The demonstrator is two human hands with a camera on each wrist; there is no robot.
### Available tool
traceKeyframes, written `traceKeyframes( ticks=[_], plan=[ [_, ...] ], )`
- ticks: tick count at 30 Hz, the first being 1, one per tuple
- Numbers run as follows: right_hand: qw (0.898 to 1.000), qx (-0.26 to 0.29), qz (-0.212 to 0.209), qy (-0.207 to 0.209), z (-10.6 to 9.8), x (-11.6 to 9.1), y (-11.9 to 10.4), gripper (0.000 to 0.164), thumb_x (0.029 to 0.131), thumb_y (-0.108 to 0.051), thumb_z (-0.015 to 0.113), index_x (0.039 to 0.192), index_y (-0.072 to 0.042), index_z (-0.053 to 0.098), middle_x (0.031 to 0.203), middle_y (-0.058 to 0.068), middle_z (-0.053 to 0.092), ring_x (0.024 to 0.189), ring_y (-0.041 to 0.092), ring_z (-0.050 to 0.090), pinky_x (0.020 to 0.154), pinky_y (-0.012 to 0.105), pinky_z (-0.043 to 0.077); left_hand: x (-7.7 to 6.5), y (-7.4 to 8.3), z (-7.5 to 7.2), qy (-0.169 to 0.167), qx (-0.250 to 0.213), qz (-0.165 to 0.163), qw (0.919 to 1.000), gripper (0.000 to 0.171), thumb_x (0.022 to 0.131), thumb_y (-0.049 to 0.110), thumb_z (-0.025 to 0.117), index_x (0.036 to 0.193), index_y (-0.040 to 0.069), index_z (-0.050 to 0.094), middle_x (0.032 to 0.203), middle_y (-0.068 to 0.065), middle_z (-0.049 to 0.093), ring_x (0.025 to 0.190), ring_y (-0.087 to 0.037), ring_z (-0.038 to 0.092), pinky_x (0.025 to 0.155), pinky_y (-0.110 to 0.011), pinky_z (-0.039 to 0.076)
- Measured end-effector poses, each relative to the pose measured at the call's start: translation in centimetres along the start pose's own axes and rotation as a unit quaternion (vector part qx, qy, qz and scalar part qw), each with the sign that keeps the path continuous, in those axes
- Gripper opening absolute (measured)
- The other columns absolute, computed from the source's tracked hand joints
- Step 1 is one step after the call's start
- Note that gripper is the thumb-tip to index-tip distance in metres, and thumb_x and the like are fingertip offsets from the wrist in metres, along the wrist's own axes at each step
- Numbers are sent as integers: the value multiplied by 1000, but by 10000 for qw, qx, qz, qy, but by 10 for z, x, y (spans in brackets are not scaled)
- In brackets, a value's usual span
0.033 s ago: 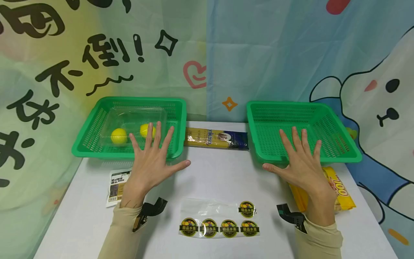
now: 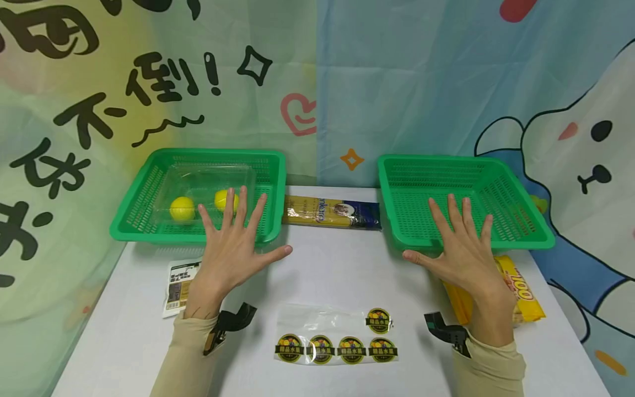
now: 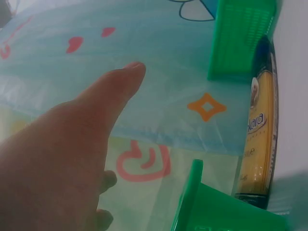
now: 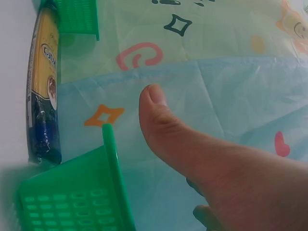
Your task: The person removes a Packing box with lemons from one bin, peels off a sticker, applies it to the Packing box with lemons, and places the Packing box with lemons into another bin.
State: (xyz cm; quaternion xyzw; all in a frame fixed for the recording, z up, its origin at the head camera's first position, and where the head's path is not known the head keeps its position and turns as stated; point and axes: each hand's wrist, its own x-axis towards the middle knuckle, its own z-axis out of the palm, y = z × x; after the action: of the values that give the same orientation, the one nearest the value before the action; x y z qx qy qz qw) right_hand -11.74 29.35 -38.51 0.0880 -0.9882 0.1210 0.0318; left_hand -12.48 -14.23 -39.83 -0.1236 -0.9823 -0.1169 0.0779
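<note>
Sticker sheet at 6 o'clock on worktop. White pouch at 8, yellow packet at 4. My left hand, right hand: fingers spread wide apart, near green left basket at 10, green right basket at 2. Clear box, two yellow balls in left basket. Long packet between baskets, at 12. Patterned curtain behind.

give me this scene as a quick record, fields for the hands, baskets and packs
left hand: spread wide, holding nothing
right hand: spread wide, holding nothing
left basket: green, with a clear plastic container and two yellow balls
right basket: green, partly behind the right hand
between baskets: long yellow-and-blue pack
front centre: clear sheet with five round stickers
packs partly hidden: white packet, left; yellow packet, right
</note>
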Motion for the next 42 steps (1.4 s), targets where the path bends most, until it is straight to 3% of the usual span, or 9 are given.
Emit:
traceKeyframes(
  ticks=[6, 12, 15, 23, 29, 32, 37, 42],
  plan=[
    [10000, -41, -18, 26, -3, 1, -2, 122, 83, -74, 72, 170, -26, 1, 175, 9, -17, 159, 37, -24, 116, 74, -22, -1, -4, -4, -143, -48, -52, 9999, 114, 84, 89, 51, 169, 31, 2, 176, -11, -3, 163, -34, -12, 115, -80, -15],
    [10000, -32, 40, -35, -2, -1, -3, 121, 84, -73, 72, 170, -26, -1, 174, 10, -17, 159, 38, -24, 116, 73, -23, -5, -11, -16, -767, -154, -349, 9963, 108, 87, 90, 45, 169, 25, 19, 172, -16, 27, 160, -44, 19, 121, -77, 13],
    [10000, -28, 20, -39, -3, 0, -4, 121, 85, -73, 71, 170, -26, -1, 174, 11, -17, 158, 38, -24, 116, 74, -22, -8, -19, -23, -1057, -219, -633, 9921, 109, 87, 93, 40, 169, 24, 22, 170, -17, 31, 157, -47, 24, 118, -75, 24],
    [10000, -17, 0, -68, 0, -1, -5, 120, 86, -72, 71, 170, -24, 0, 174, 15, -14, 159, 42, -22, 116, 74, -22, -22, -43, -43, -1653, -332, -1428, 9753, 115, 85, 96, 34, 169, 20, 17, 170, -27, 22, 157, -55, 13, 116, -81, 17],
    [10000, -17, -7, -61, 2, 1, -7, 119, 86, -71, 71, 170, -25, 0, 174, 16, -14, 159, 41, -22, 117, 73, -22, -28, -65, -51, -1833, -457, -1673, 9676, 110, 86, 95, 31, 169, 24, 17, 169, -29, 23, 154, -58, 15, 111, -85, 17],
    [10000, -8, 2, -72, 4, 1, -7, 119, 87, -71, 70, 170, -25, -1, 174, 16, -14, 159, 41, -22, 117, 72, -23, -31, -77, -51, -1868, -526, -1610, 9677, 106, 89, 93, 32, 168, 23, 23, 168, -27, 29, 153, -59, 19, 110, -85, 21],
    [9998, 139, -96, 95, 6, 4, -8, 110, 92, -67, 68, 170, -20, 6, 174, 21, -8, 160, 44, -16, 121, 70, -17, -35, -99, -45, -1612, -939, -1307, 9737, 95, 93, 84, 47, 158, 15, 48, 163, -23, 41, 152, -53, 29, 110, -79, 31],
    [9932, 932, -161, 681, 10, 10, -22, 84, 102, -50, 65, 165, -9, 29, 169, 31, 23, 155, 55, 20, 118, 76, 20, -33, -118, -33, -1128, -1426, -1086, 9773, 76, 91, 67, 69, 141, 10, 66, 146, -21, 61, 141, -48, 48, 107, -69, 44]
  ],
)
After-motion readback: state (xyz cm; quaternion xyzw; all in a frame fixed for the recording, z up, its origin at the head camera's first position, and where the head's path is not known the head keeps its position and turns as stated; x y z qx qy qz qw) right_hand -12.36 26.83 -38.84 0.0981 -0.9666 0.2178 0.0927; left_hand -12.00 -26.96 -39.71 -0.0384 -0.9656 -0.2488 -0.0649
